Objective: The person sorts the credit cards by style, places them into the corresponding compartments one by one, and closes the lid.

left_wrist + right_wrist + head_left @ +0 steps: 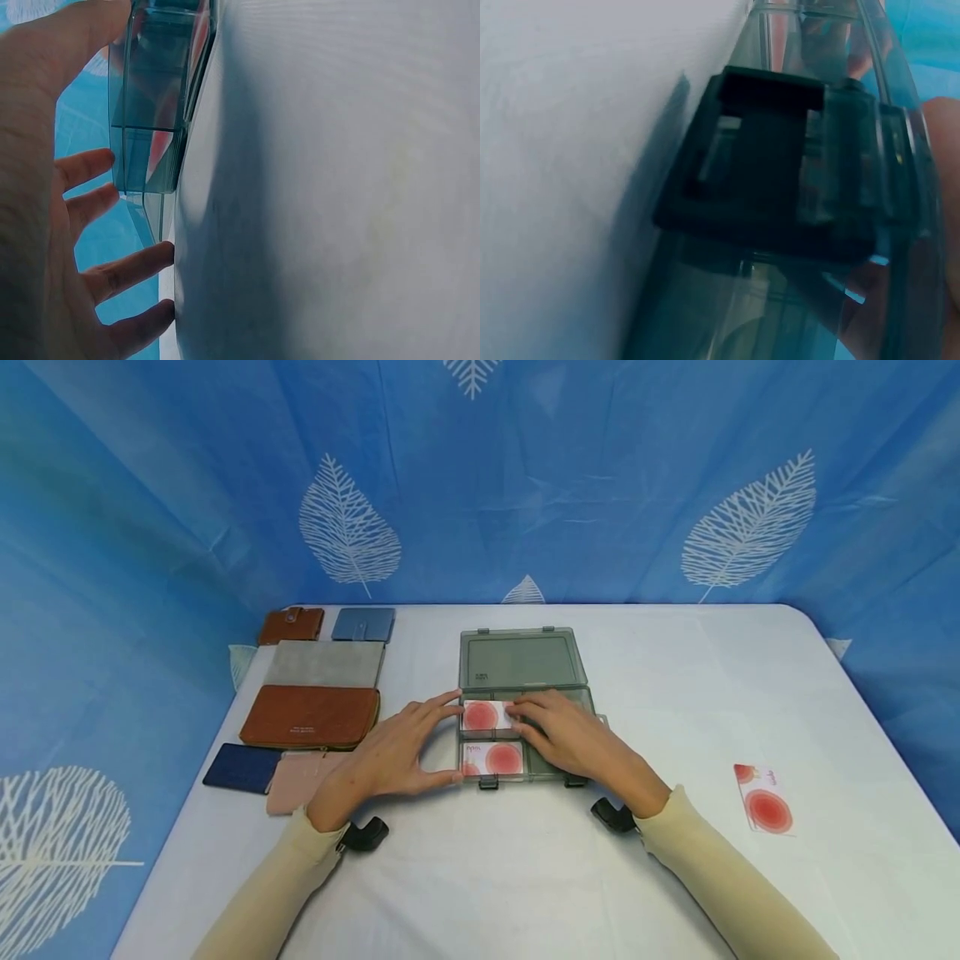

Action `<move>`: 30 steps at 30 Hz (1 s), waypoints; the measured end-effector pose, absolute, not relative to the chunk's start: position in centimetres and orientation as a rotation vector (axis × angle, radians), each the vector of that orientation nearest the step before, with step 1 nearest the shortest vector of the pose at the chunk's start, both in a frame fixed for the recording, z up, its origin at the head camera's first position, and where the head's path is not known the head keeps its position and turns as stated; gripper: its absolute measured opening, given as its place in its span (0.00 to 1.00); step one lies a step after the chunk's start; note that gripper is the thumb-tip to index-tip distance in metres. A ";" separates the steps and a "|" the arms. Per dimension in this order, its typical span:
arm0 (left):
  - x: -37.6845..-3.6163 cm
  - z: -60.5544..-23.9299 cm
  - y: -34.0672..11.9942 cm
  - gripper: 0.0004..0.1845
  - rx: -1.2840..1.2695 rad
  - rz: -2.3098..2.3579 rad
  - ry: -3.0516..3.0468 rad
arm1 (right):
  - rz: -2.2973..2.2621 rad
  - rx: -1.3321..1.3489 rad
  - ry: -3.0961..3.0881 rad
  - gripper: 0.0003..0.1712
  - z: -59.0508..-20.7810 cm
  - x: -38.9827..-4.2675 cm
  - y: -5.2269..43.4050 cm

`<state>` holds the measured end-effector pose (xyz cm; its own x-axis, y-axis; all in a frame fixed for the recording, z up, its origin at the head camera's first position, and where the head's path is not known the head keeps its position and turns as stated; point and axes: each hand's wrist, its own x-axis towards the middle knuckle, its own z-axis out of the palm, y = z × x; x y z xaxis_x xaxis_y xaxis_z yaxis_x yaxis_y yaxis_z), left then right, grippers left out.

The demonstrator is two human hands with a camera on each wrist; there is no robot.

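A translucent grey-green plastic case [522,660] lies with its lid folded back and its divided base toward me. In the base's upper left compartment is a white card with a red circle [480,716]. My right hand [566,735] reaches over the case and pinches this card's right end with fingertips and thumb. Below, a similar card [492,758] lies in the lower left compartment. My left hand [397,747] spreads its fingers beside the case's left side, thumb at the near corner. In the left wrist view, its thumb meets the case wall [154,82].
On the left lie a brown wallet [311,717], a grey one [326,663], a navy one [242,768], a pink one [296,781], a small brown one [291,625] and a blue one [363,624]. Another red-circle card [765,800] lies at right. A dark latch [765,165] fronts the case.
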<state>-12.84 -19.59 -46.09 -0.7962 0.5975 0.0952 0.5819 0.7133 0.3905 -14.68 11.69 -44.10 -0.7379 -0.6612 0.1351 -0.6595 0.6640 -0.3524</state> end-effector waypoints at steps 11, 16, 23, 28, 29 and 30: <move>-12.7 -45.8 -19.4 0.52 0.995 0.645 2.870 | -0.516 -1.132 2.795 0.24 -44.2 -14.9 12.0; -12.7 -46.0 -19.3 0.52 0.995 0.648 2.873 | -0.554 -1.102 2.779 0.24 -44.1 -15.1 12.4; -12.6 -46.2 -19.1 0.51 1.007 0.674 2.868 | -0.643 -1.029 2.804 0.26 -42.0 -14.8 15.1; -12.4 -46.0 -19.2 0.51 0.992 0.673 2.883 | -0.744 -0.894 2.902 0.29 -40.5 -14.1 18.9; -12.4 -46.0 -19.2 0.51 0.991 0.672 2.884 | -0.762 -0.865 2.924 0.29 -40.3 -13.9 19.8; -12.4 -45.9 -19.2 0.51 0.989 0.673 2.884 | -0.775 -0.838 2.948 0.29 -40.2 -13.6 20.6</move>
<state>-12.43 -19.18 -45.93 -0.7993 0.5892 0.1183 0.5807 0.7066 0.4044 -13.59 20.65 -40.18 -0.8592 -0.4896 0.1485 -0.4993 0.7393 -0.4518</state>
